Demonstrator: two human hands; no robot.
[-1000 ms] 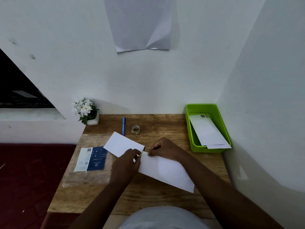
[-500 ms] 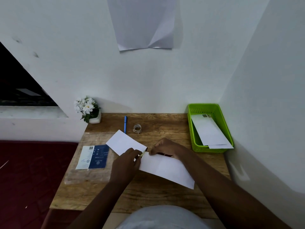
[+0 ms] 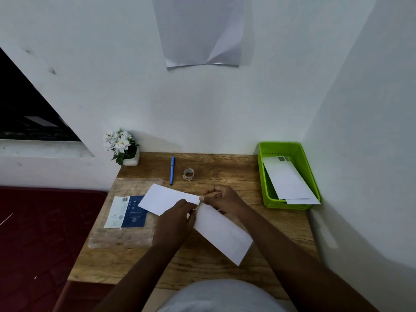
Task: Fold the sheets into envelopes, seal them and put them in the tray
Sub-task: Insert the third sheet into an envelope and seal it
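A long white envelope lies slanted across the middle of the wooden table, its flap end pointing up and left. My left hand presses on it near the fold, fingers pinched at the edge. My right hand pinches the same spot from the far side. What sits between the fingertips is too small to tell. The green tray stands at the back right and holds finished white envelopes, one poking over its front rim.
A clear packet with a blue and white label lies at the left of the table. A blue pen and a small roll of tape lie at the back. A white flower pot stands in the back left corner. Walls close the back and right.
My right hand has lifted slightly and its fingers have drawn toward the fold by my left fingertips. The envelope has barely shifted.
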